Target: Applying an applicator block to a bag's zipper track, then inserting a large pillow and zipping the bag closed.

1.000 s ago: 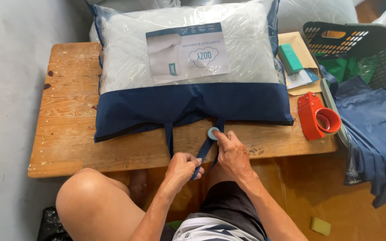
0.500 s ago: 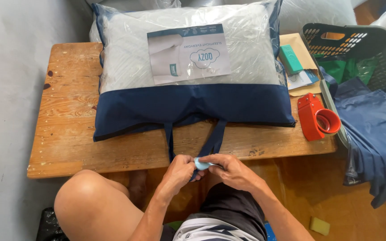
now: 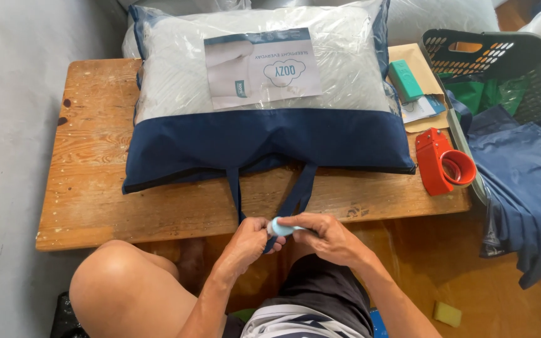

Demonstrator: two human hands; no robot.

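Note:
A packed white pillow in a clear bag with a navy fabric band (image 3: pixel 264 141) lies on a low wooden table (image 3: pixel 89 188). Two navy straps (image 3: pixel 298 195) hang from the band over the table's front edge. My left hand (image 3: pixel 250 243) pinches the strap's lower end just below the edge. My right hand (image 3: pixel 327 236) holds a small light-blue round piece (image 3: pixel 279 226) against that strap, touching my left fingers.
A red tape dispenser (image 3: pixel 444 164) sits at the table's right end, behind it a teal box (image 3: pixel 406 81) on a brown envelope. A dark basket (image 3: pixel 502 62) with navy cloth (image 3: pixel 527 181) stands to the right. A yellow sponge (image 3: pixel 448 313) lies on the floor.
My right hand has brought the light-blue piece from up on the strap at the table top down to the strap's end at my left hand. The left hand has stayed put.

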